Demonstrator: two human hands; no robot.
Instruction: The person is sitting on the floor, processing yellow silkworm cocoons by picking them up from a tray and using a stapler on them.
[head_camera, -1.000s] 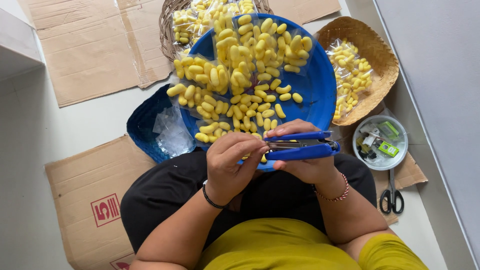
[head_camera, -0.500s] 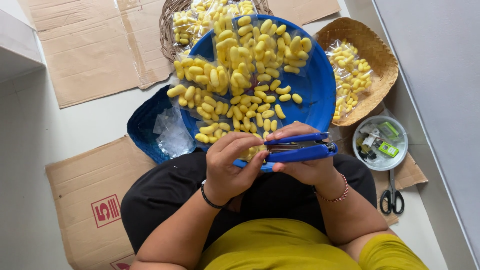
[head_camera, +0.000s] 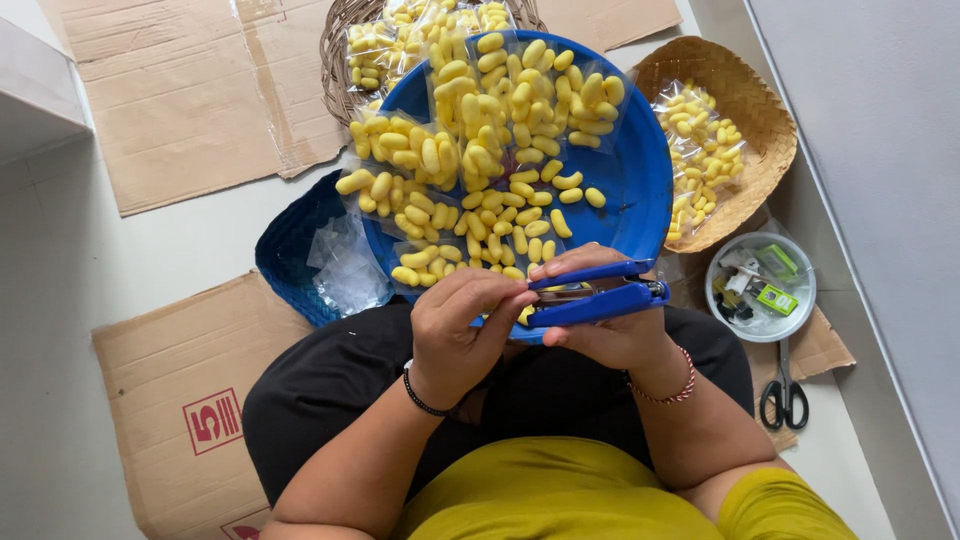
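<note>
Stapler (head_camera: 598, 297) lowered; snack-filled blue tray (head_camera: 640, 180).

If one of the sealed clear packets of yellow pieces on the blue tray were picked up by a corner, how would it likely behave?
A clear packet would probably sag, since its thin film looks crinkled and soft. It likely feels light: the yellow pieces look puffy and small. The glossy film may be somewhat slippery, and the loose contents would likely shift towards the low end.
</note>
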